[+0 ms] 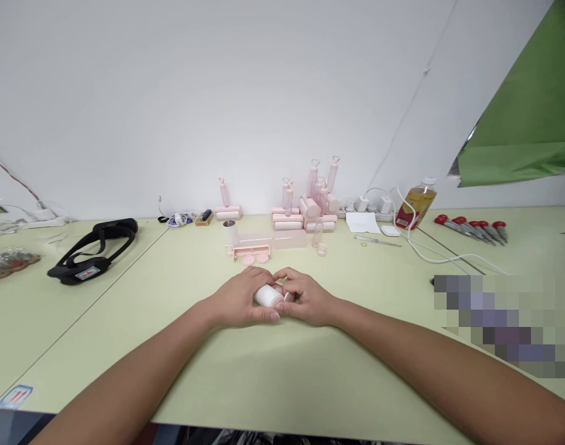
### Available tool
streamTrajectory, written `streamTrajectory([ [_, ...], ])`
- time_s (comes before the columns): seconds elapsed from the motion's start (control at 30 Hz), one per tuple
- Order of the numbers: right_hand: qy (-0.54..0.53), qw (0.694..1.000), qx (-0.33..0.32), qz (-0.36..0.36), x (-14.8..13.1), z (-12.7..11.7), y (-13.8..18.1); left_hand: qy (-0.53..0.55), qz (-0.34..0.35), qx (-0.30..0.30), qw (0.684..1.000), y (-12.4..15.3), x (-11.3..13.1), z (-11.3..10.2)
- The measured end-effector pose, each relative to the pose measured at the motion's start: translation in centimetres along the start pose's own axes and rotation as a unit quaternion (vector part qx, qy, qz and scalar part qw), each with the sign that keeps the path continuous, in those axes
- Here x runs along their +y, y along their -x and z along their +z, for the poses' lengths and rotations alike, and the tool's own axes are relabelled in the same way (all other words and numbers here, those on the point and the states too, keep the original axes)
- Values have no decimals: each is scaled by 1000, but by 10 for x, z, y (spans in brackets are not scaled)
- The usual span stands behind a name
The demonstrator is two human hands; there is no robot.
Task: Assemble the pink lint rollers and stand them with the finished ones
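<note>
Both hands meet at the middle of the pale green table [282,371]. My left hand [238,300] is wrapped round a small white roller [267,296] lying on its side. My right hand [306,298] pinches the roller's right end, where a bit of pink shows. Behind the hands lie a pink tray with round pink discs [251,253], a clear cover [289,240] and a white roll [231,233]. Further back stand several pink lint rollers [310,201] with upright handles.
A black head strap [94,250] lies at the left. A bottle of yellow liquid [416,205], white chargers and a cable [421,247] sit at the back right, with several red-handled screwdrivers [472,227] beyond. A green sheet [528,117] hangs at the upper right.
</note>
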State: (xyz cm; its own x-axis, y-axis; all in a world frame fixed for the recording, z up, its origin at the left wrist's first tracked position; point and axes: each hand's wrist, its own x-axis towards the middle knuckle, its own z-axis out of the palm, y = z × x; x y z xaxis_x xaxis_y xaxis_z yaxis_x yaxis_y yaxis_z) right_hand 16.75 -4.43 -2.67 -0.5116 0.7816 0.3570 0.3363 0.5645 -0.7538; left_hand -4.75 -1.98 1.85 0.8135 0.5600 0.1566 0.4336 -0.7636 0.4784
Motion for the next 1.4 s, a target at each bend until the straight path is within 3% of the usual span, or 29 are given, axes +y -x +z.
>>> streamTrajectory([
  [1.4, 6, 1000, 2, -9, 0, 1, -1, -7, -7, -4, 1000, 1, 0, 0],
])
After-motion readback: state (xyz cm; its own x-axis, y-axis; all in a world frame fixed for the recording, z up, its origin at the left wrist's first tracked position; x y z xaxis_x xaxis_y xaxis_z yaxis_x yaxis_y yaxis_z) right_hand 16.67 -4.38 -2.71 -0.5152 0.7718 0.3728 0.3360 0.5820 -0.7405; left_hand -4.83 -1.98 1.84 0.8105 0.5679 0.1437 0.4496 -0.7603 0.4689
